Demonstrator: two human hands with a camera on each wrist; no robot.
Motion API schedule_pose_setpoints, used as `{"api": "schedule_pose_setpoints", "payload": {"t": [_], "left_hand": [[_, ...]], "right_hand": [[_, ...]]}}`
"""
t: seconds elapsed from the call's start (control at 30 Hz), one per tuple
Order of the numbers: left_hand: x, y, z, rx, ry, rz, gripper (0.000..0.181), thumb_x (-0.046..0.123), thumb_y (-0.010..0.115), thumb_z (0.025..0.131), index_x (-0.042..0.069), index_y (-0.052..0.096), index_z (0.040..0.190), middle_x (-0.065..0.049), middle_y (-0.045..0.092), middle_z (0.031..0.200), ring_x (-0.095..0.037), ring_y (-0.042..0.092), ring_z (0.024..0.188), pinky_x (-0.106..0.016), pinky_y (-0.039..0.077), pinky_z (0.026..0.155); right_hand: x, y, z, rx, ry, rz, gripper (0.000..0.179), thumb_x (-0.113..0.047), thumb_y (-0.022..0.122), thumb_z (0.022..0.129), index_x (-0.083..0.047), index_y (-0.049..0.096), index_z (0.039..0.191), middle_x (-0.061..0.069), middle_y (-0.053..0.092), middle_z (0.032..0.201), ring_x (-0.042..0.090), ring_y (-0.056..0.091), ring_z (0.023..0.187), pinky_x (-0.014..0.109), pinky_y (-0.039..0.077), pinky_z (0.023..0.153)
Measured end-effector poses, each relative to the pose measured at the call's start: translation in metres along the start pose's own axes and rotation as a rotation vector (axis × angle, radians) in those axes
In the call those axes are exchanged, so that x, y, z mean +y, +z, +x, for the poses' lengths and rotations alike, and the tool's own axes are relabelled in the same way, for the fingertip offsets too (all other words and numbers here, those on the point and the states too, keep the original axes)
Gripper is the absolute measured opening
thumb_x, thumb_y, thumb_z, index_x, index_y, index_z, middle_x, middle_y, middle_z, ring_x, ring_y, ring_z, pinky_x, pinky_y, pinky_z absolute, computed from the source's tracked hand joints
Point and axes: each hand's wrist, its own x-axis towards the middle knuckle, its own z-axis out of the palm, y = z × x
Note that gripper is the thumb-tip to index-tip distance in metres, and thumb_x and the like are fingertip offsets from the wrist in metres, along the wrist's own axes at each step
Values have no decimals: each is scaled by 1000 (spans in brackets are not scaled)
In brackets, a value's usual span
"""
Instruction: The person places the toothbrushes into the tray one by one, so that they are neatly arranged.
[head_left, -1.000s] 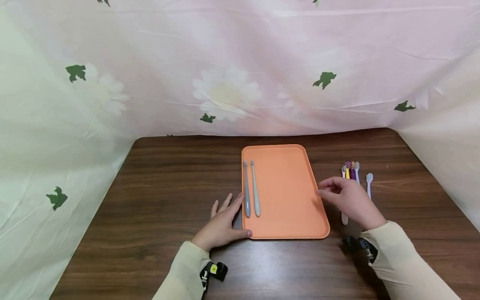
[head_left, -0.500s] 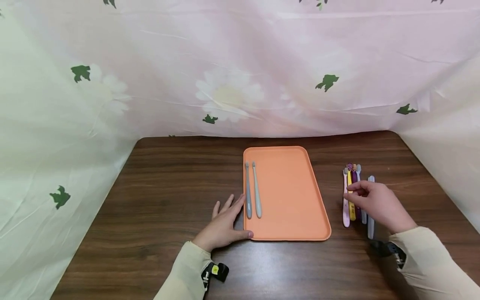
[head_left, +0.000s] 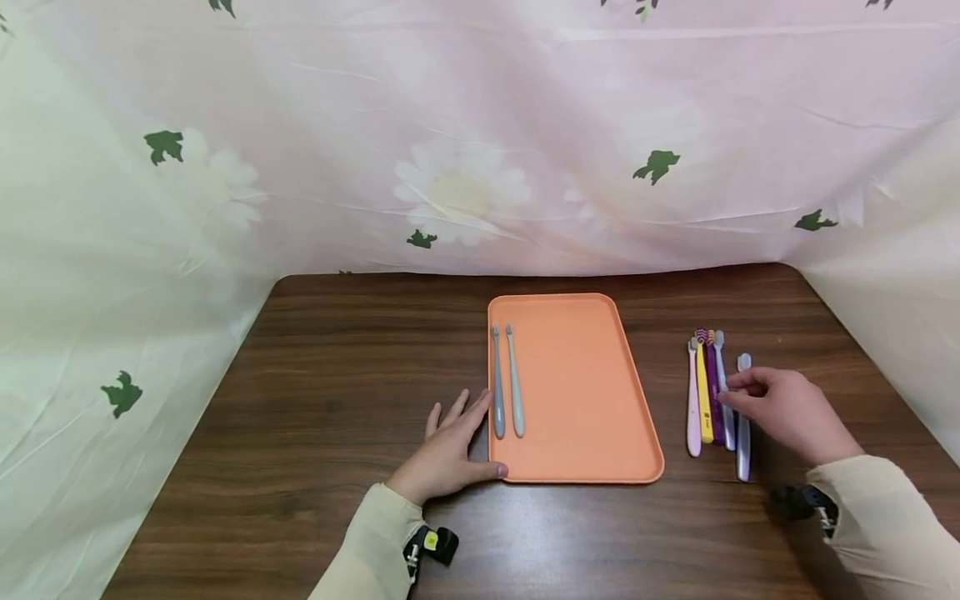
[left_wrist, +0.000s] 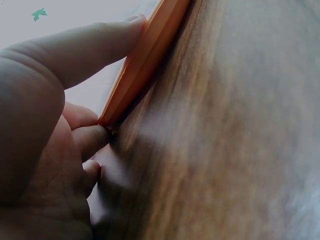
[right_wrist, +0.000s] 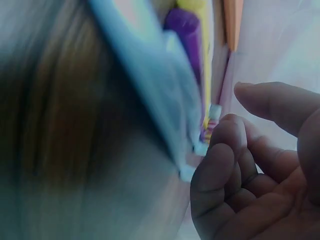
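Note:
My left hand (head_left: 450, 454) lies spread at the near left corner of the orange tray (head_left: 577, 375). In the left wrist view its thumb (left_wrist: 100, 45) rests against the tray rim (left_wrist: 145, 60), and the other fingers reach along the side. A dark grey toothbrush (head_left: 498, 408) and a pale grey one (head_left: 517, 408) lie side by side in the tray. My right hand (head_left: 787, 412) hovers over the rightmost pale blue toothbrush (head_left: 743, 454), hiding its middle. In the right wrist view this hand (right_wrist: 250, 170) has bent fingers, with thumb and fingertips apart and nothing between them.
Left of the right hand, pink (head_left: 693, 408), yellow (head_left: 704, 408), purple (head_left: 713, 392) and light blue (head_left: 721, 367) toothbrushes lie close together on the brown table (head_left: 360, 350). A flowered cloth (head_left: 465, 150) hangs behind and beside the table.
My right hand has moved right, from the tray's right edge across the toothbrush row to the rightmost one. The row is uncovered now. The left hand has stayed at the tray.

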Motion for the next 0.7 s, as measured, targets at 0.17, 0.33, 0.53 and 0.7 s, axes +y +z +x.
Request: {"api": "schedule_pose_setpoints", "payload": {"t": [0.17,0.33,0.53,0.7], "left_hand": [[-1,0,0,2,4,1,100,48,72,76,18,14,151,2,18,154,-22,2,142,-50,-10,108],[0,0,0,1,-1,0,100,48,72,76,19,13,151,3,18,153,-21,2,142,-50,-11,108],[0,0,-1,5,1,1,101,49,72,75,20,13,151,4,18,153,-21,2,142,-50,-11,108],[-1,1,0,8,12,-5,100,49,72,75,19,14,151,4,19,153,-21,2,142,-50,-12,108]], "right_hand": [[11,-1,-2,45,40,-13,48,-39,68,83,4,62,104,11,63,82,22,52,70,27,40,54],[18,-2,-3,-33,59,-35,60,-43,68,81,8,56,112,15,63,85,22,54,71,32,42,57],[22,-2,-4,-105,53,3,63,-38,68,83,12,49,117,19,63,88,17,59,67,33,48,55],[23,-3,-2,-149,87,47,69,-39,68,82,15,45,119,22,63,89,16,62,65,33,52,56]]}}
